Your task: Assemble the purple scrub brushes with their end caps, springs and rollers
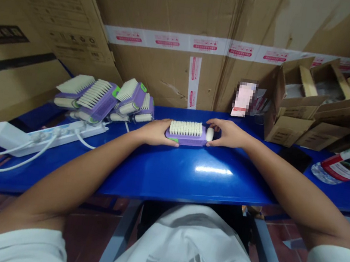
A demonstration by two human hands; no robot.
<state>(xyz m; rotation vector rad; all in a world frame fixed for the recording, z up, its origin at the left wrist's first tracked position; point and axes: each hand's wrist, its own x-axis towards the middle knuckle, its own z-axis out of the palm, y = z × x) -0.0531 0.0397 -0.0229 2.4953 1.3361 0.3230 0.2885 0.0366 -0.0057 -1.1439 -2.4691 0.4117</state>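
A purple brush with white bristles (188,132) lies on the blue table (169,169), bristles up. My left hand (155,131) grips its left end, fingers curled against the side. My right hand (228,134) holds the right end, where a white oval handle piece (209,133) sits under my fingers. Both arms reach straight forward over the table.
A pile of several like purple brushes (101,97) lies at the back left. A white power strip with cables (40,136) runs along the left. Open cardboard boxes (308,106) stand at the right, a large carton wall behind, and a packet (346,166) at the far right.
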